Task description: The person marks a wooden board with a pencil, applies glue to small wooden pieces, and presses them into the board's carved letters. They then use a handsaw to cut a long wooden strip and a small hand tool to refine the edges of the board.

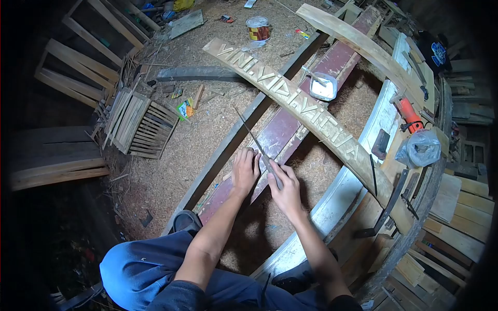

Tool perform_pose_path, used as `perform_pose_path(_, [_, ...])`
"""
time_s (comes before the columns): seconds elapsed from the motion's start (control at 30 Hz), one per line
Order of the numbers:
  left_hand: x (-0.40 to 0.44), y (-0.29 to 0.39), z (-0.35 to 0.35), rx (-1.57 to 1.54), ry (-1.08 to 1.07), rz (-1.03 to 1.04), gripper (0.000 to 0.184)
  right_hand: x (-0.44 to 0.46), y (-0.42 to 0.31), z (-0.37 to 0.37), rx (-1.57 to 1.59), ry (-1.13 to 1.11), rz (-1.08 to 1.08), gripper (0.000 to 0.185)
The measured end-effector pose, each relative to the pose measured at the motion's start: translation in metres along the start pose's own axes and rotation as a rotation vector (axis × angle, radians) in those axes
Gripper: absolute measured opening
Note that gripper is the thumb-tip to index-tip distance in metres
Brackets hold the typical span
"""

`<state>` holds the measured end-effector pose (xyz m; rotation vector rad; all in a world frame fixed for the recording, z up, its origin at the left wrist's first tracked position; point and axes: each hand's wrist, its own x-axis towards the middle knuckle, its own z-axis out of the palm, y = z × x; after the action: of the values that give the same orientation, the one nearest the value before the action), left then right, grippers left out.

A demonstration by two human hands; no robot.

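Observation:
My right hand is wrapped round the handle of a long, thin, tapered tool. Its narrow blade slants up and left over the maroon plank; whether it is a saw or a file I cannot make out. Beside it, my left hand rests on the plank with fingers curled and pressed down, close to the blade. Whatever lies under those fingers is hidden. Beyond both hands, a pale carved board with raised letters lies diagonally across the plank.
A white tub with a brush stands on the plank. Right of it are an orange power tool, a plastic bag and a metal square. A paint can and slatted wooden frame sit on the shavings-covered floor.

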<state>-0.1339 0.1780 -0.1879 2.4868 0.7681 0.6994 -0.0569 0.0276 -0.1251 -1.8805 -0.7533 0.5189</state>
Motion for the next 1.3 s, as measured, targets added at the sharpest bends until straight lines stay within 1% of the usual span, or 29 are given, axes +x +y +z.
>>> perform_pose_path(0.03, [0.001,-0.001,-0.001,0.002,-0.001,-0.002,0.011,-0.001,0.001,0.001,0.006,0.007,0.003,0.041])
perform_pose_path(0.1, [0.002,0.003,-0.001,0.018,0.003,-0.005,0.011,-0.014,0.009,-0.01,-0.027,0.029,-0.075,0.042])
perform_pose_path(0.13, [0.003,0.004,-0.002,0.023,-0.015,-0.013,0.012,-0.032,0.022,-0.017,-0.142,0.029,-0.106,0.041])
perform_pose_path(0.17, [0.003,0.003,-0.003,0.031,-0.029,-0.024,0.013,-0.043,0.026,-0.023,-0.147,0.027,-0.108,0.041])
perform_pose_path(0.23, [0.003,0.0,-0.002,0.056,-0.044,-0.032,0.014,-0.052,0.017,-0.033,-0.148,-0.008,-0.04,0.041])
perform_pose_path(0.27, [0.002,0.0,-0.001,0.09,-0.049,-0.033,0.015,-0.045,0.018,-0.03,-0.148,0.009,-0.078,0.042])
perform_pose_path(0.37, [0.001,0.001,0.0,0.111,-0.076,-0.036,0.016,-0.009,0.005,-0.006,-0.071,-0.009,-0.021,0.043])
perform_pose_path(0.47, [0.003,-0.002,0.002,0.119,0.005,-0.063,0.01,-0.027,0.013,-0.021,-0.111,-0.008,-0.044,0.043])
perform_pose_path(0.57, [0.005,0.0,0.0,0.087,-0.014,-0.078,0.011,-0.04,0.02,-0.043,-0.18,-0.021,-0.121,0.041])
perform_pose_path(0.63, [0.001,-0.001,-0.001,0.119,-0.003,-0.058,0.012,-0.038,0.009,-0.044,-0.129,-0.056,0.006,0.04])
perform_pose_path(0.7, [0.004,-0.001,0.0,0.12,-0.032,-0.063,0.013,-0.015,0.01,-0.022,-0.079,0.0,-0.048,0.04])
perform_pose_path(0.77, [0.006,-0.002,0.0,0.1,-0.013,-0.051,0.014,-0.004,0.006,-0.017,-0.047,-0.051,0.005,0.041])
perform_pose_path(0.87, [0.002,-0.003,0.004,0.127,-0.016,-0.079,0.014,-0.029,0.01,-0.039,-0.123,-0.041,-0.054,0.041])
perform_pose_path(0.97, [0.002,-0.006,0.003,0.139,-0.048,-0.078,0.017,-0.042,0.017,-0.053,-0.155,-0.077,-0.037,0.042])
perform_pose_path(1.03, [0.003,-0.001,0.001,0.136,-0.048,-0.077,0.018,-0.019,0.006,-0.037,-0.157,-0.059,-0.024,0.042])
perform_pose_path(1.1, [0.003,0.0,-0.002,0.114,-0.107,-0.106,0.019,0.002,0.008,-0.017,-0.012,-0.042,-0.058,0.042])
perform_pose_path(1.13, [0.003,0.001,-0.001,0.119,-0.112,-0.113,0.018,0.003,0.002,-0.017,-0.048,-0.068,-0.022,0.042])
perform_pose_path(1.17, [0.004,0.001,-0.002,0.129,-0.114,-0.123,0.017,0.0,0.001,-0.021,-0.043,-0.062,-0.024,0.042])
perform_pose_path(1.2, [0.004,-0.001,-0.002,0.134,-0.112,-0.125,0.017,-0.012,0.005,-0.03,-0.112,-0.062,-0.049,0.042])
perform_pose_path(1.23, [0.003,-0.001,-0.001,0.13,-0.08,-0.074,0.014,-0.026,0.011,-0.041,-0.184,-0.062,-0.07,0.042])
perform_pose_path(1.27, [0.004,-0.001,0.0,0.124,-0.044,-0.021,0.012,-0.038,0.025,-0.048,-0.154,-0.071,-0.086,0.042])
perform_pose_path(1.3, [0.006,-0.001,0.001,0.122,-0.037,-0.023,0.012,-0.032,0.023,-0.044,-0.159,-0.073,-0.091,0.042])
